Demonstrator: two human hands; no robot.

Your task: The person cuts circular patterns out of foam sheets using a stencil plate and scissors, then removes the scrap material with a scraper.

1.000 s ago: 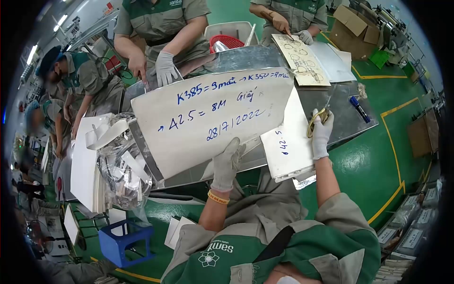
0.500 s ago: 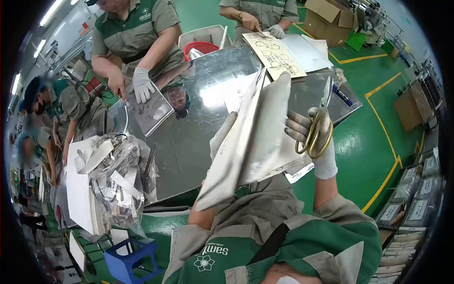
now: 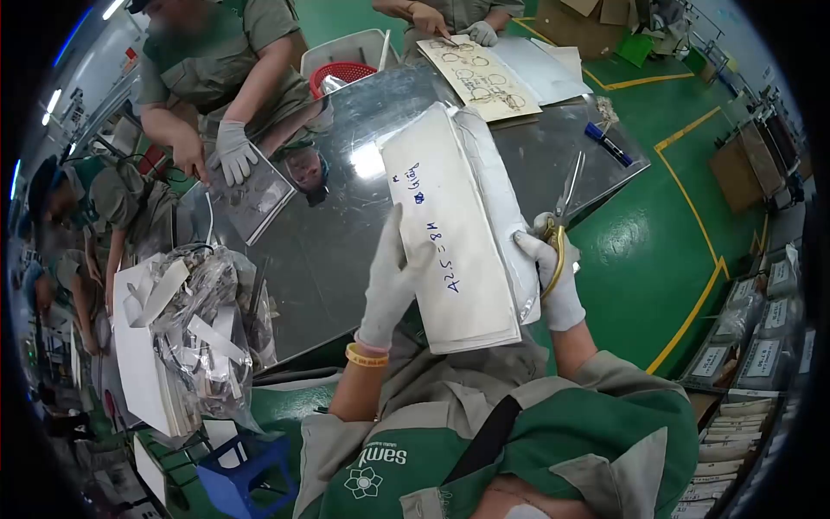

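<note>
A stack of white sheets [image 3: 458,259] with blue handwriting on its top face is held above the metal table's near edge. My left hand [image 3: 389,285], in a white glove, lies against the stack's left side, its thumb over the top sheet. On the other side, my gloved right hand [image 3: 553,277] grips the edge of the stack's plastic-wrapped part [image 3: 506,208]. Gold-handled scissors [image 3: 558,242] hang from that same hand, blades pointing away from me. Past the scissors lie blue markers [image 3: 608,143] on the table.
Beyond the metal table [image 3: 328,251], one person works with a gloved hand [image 3: 233,151] on a plate; another handles a printed sheet [image 3: 480,78]. A plastic bag of scraps [image 3: 207,329] is at left, above a blue stool [image 3: 246,476]. Trays [image 3: 709,363] stand at right.
The stack has turned from nearly edge-on to flat, showing its written face. My left hand came round to its left side, and my right hand closed on its right edge with the scissors kept.
</note>
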